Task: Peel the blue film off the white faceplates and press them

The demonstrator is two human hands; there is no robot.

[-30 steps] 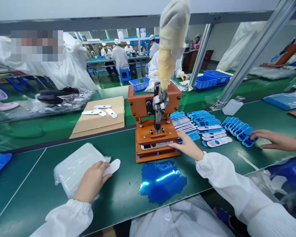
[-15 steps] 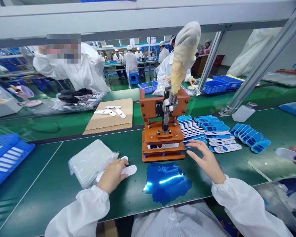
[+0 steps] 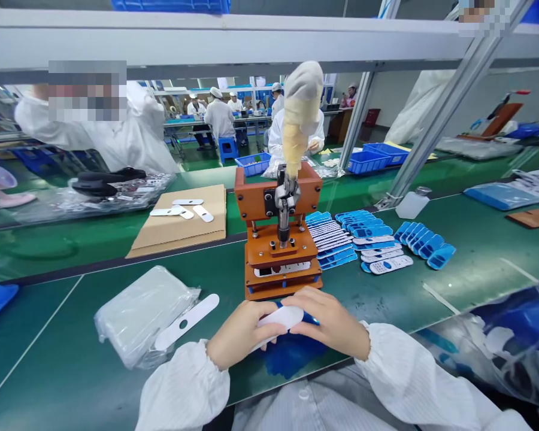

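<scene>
My left hand (image 3: 238,335) is closed round a white rounded-end panel (image 3: 287,316), held low in front of the press. At the panel's right end, my right hand (image 3: 335,320) pinches it between thumb and fingers. Shiny blue film (image 3: 290,359) lies on the table under both hands, partly covered by them. Just beyond stands the orange-brown toggle press (image 3: 282,254) with a cloth-wrapped lever (image 3: 299,114); a white part sits in its lower gap. To the left, another white panel with a round hole (image 3: 202,309) rests against a plastic-wrapped pack (image 3: 139,311).
Right of the press lie rows of blue-filmed remote-control faceplates (image 3: 363,224). Cardboard (image 3: 179,224) with several white panels is at back left. A clear bottle (image 3: 411,205) stands by the metal post. Co-workers sit beyond the bench, one opposite on the left.
My left hand has lifted a white panel from beside the pack and brought it right. My right hand has come from beside the press to meet it. The view has turned right.
</scene>
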